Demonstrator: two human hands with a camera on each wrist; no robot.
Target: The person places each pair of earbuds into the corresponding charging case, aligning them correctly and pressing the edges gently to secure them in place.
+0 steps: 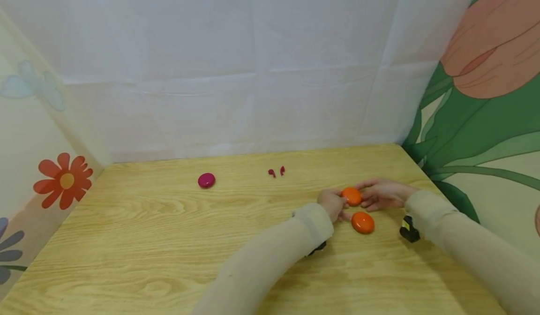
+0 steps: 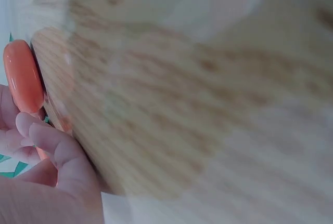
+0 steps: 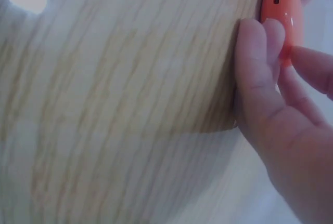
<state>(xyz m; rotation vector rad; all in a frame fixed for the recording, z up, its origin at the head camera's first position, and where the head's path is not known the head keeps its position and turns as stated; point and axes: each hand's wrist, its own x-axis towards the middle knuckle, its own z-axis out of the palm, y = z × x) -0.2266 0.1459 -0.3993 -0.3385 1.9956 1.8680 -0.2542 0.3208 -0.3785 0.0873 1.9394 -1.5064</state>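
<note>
Both hands meet at a round orange earbud case (image 1: 351,196) on the right side of the table. My left hand (image 1: 332,204) pinches its left edge; thumb and fingers of my right hand (image 1: 384,194) grip the opposite edge. A small dark charging port shows on this case (image 3: 281,13) in the right wrist view. Just nearer to me lies a second orange earbud case (image 1: 363,222), its lid down, close to the left fingertips. In the left wrist view that second case (image 2: 23,76) stands out beyond my left hand (image 2: 57,172), whose fingers partly hide the held one.
A magenta earbud case (image 1: 206,180) lies at the back left of the wooden table (image 1: 160,244). Two magenta earbuds (image 1: 276,172) lie near the back middle. White cloth (image 1: 253,71) hangs behind the table, and a flower-printed wall (image 1: 485,118) borders its right side.
</note>
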